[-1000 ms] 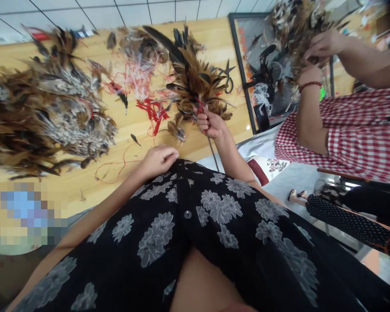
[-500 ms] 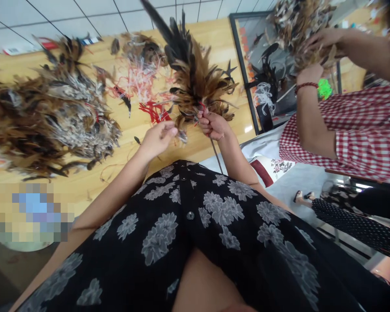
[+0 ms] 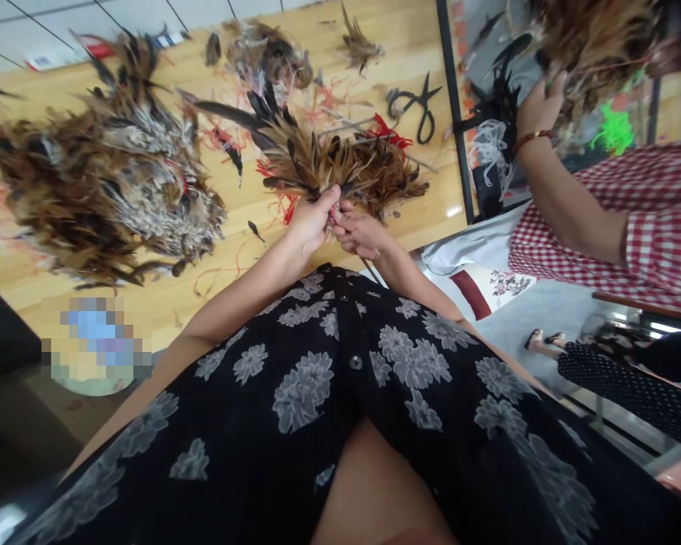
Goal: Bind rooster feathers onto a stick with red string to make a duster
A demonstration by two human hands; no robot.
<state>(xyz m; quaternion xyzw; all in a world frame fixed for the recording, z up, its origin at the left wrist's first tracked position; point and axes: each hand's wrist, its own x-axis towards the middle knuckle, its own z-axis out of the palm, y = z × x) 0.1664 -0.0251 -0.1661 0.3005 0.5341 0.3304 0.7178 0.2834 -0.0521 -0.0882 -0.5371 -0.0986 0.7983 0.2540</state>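
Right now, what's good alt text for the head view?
The left hand and right hand meet at the base of a brown feather bundle over a wooden table. A feather heap lies left, dark scissors right; farther right, a co-worker's hand is at another bundle.

Feather bundle (image 3: pixel 318 157) in right grip (image 3: pixel 361 233)

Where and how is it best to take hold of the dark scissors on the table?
I would take the scissors by the handle loops, reaching from the near side, over the brown feathers. They seem to lie flat, with the blades spread and pointing away and to the right. One loop sits nearest the person, so fingers coming this way should stay clear of the tips.
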